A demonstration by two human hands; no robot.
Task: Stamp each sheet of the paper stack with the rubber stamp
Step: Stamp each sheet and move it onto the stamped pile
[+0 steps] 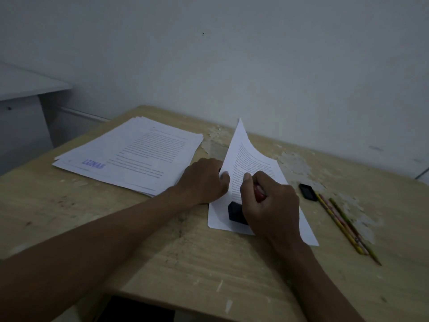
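Much of your rubber stamp [239, 211] is hidden: only its black base and a sliver of red handle show, the rest buried under your right hand [270, 203], whose fingers are curled tight around that handle. The base sits pressed on the lower part of a sheet [290, 219] that lies flat on the wooden table [162, 252]. Your left hand [204, 180] pinches the edge of a lifted sheet [243, 156], which curls upright and blocks the view behind it; your fingertips there are blurred. Whether more sheets lie under the flat one cannot be told. To the left, apart from both hands, lies a pile of papers [130, 156] bearing a blue stamp mark. A small black object [308, 192] and pencils [346, 225] lie right of the sheet.
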